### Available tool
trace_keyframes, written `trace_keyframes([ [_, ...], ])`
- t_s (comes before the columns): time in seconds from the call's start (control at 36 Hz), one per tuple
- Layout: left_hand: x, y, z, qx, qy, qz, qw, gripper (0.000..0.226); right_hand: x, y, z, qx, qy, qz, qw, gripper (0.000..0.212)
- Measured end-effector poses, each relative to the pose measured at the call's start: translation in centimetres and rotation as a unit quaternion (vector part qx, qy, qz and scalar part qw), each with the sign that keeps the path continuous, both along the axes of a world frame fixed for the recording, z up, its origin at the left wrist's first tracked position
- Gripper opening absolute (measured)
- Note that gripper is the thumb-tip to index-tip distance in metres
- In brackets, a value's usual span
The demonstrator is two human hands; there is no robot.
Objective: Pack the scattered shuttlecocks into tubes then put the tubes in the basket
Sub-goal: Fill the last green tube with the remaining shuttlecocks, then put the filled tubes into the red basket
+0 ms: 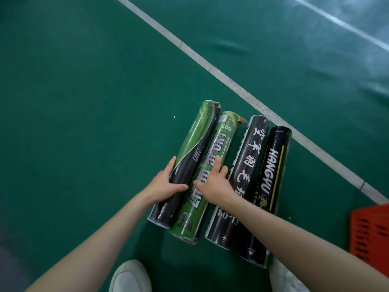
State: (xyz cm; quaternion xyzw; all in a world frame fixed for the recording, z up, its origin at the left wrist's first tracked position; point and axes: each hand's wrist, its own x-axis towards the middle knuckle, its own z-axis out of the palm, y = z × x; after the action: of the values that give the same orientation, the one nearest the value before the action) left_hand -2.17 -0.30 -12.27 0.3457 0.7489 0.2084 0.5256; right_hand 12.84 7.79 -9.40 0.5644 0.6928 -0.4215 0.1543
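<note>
Gathering four tubes: left hand cups outer tube, right hand fingers spread; squeeze together, lift toward basket.

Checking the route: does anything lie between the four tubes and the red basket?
Nothing visible does. The four tubes lie side by side on the green floor; the red basket sits to their right, with only bare floor between it and the nearest tube.

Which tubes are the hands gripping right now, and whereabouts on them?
Left hand clasps the green-and-black tube around its lower middle. Right hand lies on the green tube mid-length; a closed grip cannot be told.
</note>
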Motion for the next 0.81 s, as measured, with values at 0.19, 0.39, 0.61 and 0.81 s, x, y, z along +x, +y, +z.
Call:
trace_keyframes([
  [0.19, 1.1, -0.6, 0.8, 0.031, 0.016, 0.046, 0.998, 0.094, 0.9, -4.1, -0.6, -0.019, 0.095, -0.124, 0.988, 0.098],
  [0.39, 1.1, -1.0, 2.0, 0.035, -0.098, 0.102, 0.989, 0.092, 1.3, -4.0, 0.0, -0.039, 0.155, -0.205, 0.966, 0.104],
  [0.61, 0.4, 0.6, 6.0, 0.061, -0.254, 0.154, 0.953, 0.047, 1.8, -0.2, 2.4, -0.072, 0.270, -0.263, 0.923, 0.093],
  [0.81, 1.8, 5.6, 10.6, 0.118, -0.222, 0.139, 0.958, 0.059, 3.3, 4.3, 7.5, -0.036, 0.323, -0.241, 0.914, 0.095],
])
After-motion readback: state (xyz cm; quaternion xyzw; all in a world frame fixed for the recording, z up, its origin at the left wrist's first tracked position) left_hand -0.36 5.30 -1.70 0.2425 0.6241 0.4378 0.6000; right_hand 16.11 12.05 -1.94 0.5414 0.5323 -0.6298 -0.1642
